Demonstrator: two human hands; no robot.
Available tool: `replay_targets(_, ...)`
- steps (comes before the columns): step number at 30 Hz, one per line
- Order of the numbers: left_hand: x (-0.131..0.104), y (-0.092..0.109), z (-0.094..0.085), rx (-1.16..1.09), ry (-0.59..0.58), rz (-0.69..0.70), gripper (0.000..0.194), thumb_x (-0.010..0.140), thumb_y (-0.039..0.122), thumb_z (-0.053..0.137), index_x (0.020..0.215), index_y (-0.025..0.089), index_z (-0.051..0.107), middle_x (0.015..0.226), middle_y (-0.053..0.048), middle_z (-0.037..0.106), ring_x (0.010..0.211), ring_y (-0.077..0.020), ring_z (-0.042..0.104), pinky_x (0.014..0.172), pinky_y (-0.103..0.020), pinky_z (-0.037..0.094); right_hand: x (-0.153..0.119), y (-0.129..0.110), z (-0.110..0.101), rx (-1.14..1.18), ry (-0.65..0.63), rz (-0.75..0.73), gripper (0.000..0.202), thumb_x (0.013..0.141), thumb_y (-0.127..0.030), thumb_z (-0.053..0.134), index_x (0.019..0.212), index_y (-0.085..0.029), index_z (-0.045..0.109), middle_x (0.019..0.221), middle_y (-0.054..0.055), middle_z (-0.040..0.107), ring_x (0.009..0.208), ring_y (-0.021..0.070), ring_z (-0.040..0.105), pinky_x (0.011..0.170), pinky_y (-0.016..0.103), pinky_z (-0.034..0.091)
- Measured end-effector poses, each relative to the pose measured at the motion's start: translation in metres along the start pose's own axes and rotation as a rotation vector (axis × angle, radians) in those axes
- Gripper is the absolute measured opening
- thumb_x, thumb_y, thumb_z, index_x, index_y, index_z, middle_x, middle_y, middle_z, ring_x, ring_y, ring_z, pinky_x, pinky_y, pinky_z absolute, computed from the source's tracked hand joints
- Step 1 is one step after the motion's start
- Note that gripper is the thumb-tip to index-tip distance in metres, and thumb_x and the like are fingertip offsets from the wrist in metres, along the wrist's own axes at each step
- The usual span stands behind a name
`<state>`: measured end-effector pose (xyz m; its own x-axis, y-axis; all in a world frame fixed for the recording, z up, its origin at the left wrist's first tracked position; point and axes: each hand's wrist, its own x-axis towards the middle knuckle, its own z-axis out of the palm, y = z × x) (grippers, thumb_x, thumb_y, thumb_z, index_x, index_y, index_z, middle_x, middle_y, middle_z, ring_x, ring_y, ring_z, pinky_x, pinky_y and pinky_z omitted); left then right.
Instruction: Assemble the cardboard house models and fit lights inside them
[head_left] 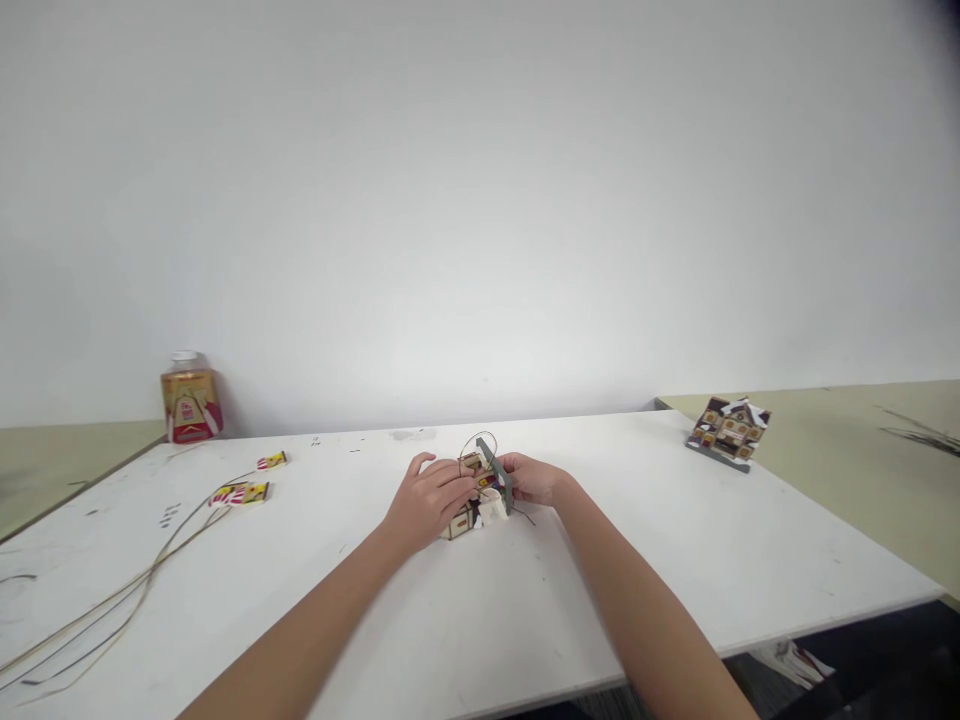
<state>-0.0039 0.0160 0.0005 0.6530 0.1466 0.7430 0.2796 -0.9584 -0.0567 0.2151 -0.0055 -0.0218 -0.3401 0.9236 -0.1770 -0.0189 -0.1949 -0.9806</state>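
On the white tabletop (690, 530), the tipped miniature house (486, 482) was gripped between the left hand (427, 502) and the right hand (534, 480) (fingertips partly hidden), its grey base (502, 478) upright, lengthwise away, nearer the right.

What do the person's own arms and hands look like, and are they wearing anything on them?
The left hand and right hand are bare, with no gloves showing. No sleeve, watch or bracelet shows on the left forearm or right forearm. Some of the right hand's fingers are hidden, so rings there can't be ruled out.
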Motion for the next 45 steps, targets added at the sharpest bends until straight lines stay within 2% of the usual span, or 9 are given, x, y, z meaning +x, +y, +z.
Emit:
replay_targets(8,-0.003,-0.002,0.001,0.016,-0.044,-0.017,0.024,0.095,0.021,0.041,0.097,0.027,0.065,0.103,-0.001,0.067,0.092,-0.0145,0.06,0.089,-0.035,0.034,-0.008,-0.012,-0.001,-0.135,0.023,0.004,0.018,0.057,-0.015,0.059,0.074,-0.017,0.066,0.064,-0.001,0.061,0.055,0.0086,0.05,0.055,0.023,0.041)
replay_targets(14,-0.004,-0.002,0.0,0.044,0.032,-0.051,0.02,0.092,0.022,0.048,0.095,0.025,0.067,0.096,-0.006,0.059,0.085,-0.0153,0.055,0.082,-0.033,0.04,-0.003,-0.011,-0.014,-0.25,0.487,-0.147,0.008,0.061,-0.022,0.062,0.068,-0.018,0.063,0.059,-0.002,0.058,0.051,0.0102,0.048,0.051,0.025,0.04)
replay_targets(19,-0.005,0.001,0.001,0.02,0.086,-0.115,0.018,0.091,0.023,0.051,0.093,0.024,0.068,0.096,-0.006,0.056,0.084,-0.0156,0.052,0.082,-0.034,0.043,0.004,-0.01,-0.019,-0.117,0.774,-0.325,0.021,0.066,-0.038,0.064,0.075,-0.02,0.059,0.068,-0.001,0.056,0.063,0.0125,0.05,0.055,0.025,0.04)
replay_targets(28,0.001,0.0,0.002,-0.331,0.151,-0.568,0.026,0.091,0.035,0.049,0.084,0.022,0.069,0.087,-0.004,0.055,0.078,-0.0146,0.056,0.07,-0.028,0.047,0.002,-0.021,-0.011,0.165,0.821,-0.493,0.031,0.072,-0.051,0.055,0.079,-0.022,0.047,0.107,0.011,0.064,0.093,0.0223,0.062,0.073,0.034,0.049)
replay_targets(32,0.003,0.0,0.002,-0.4,0.177,-0.671,0.028,0.089,0.04,0.05,0.08,0.022,0.069,0.086,-0.003,0.058,0.079,-0.0157,0.058,0.071,-0.029,0.046,0.0,-0.017,-0.016,-0.034,1.002,-0.457,0.026,0.081,-0.047,0.043,0.084,-0.022,0.05,0.106,0.01,0.065,0.093,0.0231,0.061,0.075,0.035,0.045)
replay_targets(35,0.004,0.001,0.002,-0.384,0.18,-0.667,0.029,0.089,0.043,0.05,0.08,0.024,0.07,0.085,-0.003,0.06,0.08,-0.0165,0.058,0.073,-0.03,0.046,-0.003,-0.014,-0.011,-0.201,1.077,-0.452,0.021,0.078,-0.04,0.051,0.086,-0.021,0.056,0.105,0.009,0.064,0.106,0.026,0.054,0.088,0.039,0.037)
replay_targets(39,0.003,0.002,0.002,-0.325,0.177,-0.662,0.029,0.089,0.042,0.049,0.08,0.025,0.07,0.085,-0.002,0.061,0.081,-0.0167,0.059,0.075,-0.032,0.045,-0.009,-0.018,0.013,-0.801,1.201,-0.666,0.02,0.085,-0.031,0.047,0.095,-0.021,0.062,0.117,0.009,0.061,0.113,0.0241,0.049,0.099,0.042,0.024)
replay_targets(42,0.003,0.001,0.003,-0.27,0.155,-0.676,0.029,0.089,0.041,0.048,0.08,0.024,0.07,0.087,-0.002,0.062,0.082,-0.017,0.059,0.077,-0.033,0.044,-0.017,-0.024,0.033,-1.095,1.124,-0.862,0.018,0.087,-0.031,0.049,0.091,-0.022,0.064,0.116,0.008,0.061,0.112,0.0238,0.05,0.097,0.04,0.023)
replay_targets(45,0.003,0.001,0.003,-0.279,0.172,-0.692,0.029,0.089,0.043,0.049,0.08,0.025,0.07,0.086,-0.002,0.062,0.082,-0.0173,0.059,0.077,-0.034,0.044,-0.022,-0.025,0.045,-1.257,0.999,-0.951,0.016,0.081,-0.038,0.057,0.084,-0.024,0.065,0.114,0.006,0.062,0.115,0.028,0.047,0.095,0.043,0.019)
